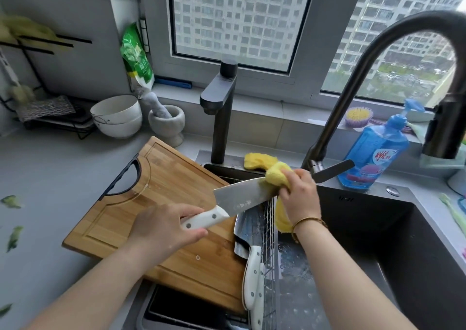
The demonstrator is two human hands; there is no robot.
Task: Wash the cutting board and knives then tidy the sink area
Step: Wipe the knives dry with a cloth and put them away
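Observation:
My left hand (164,228) grips the white handle of a broad cleaver (242,197), its blade pointing right over the sink's left edge. My right hand (300,196) holds a yellow sponge cloth (277,175) folded over the blade's tip. The wooden cutting board (156,203) lies on the counter, its near right corner overhanging the sink (378,228). Beside the board, more white-handled knives (252,266) lie on a wire rack (269,266) in the sink.
A tall dark faucet (378,64) arches over the sink on the right, a shorter tap (222,112) at the back. Blue dish soap bottle (373,153), another yellow cloth (257,162), white bowls (117,117), a mortar (167,120) and vegetable scraps (12,218) stand around.

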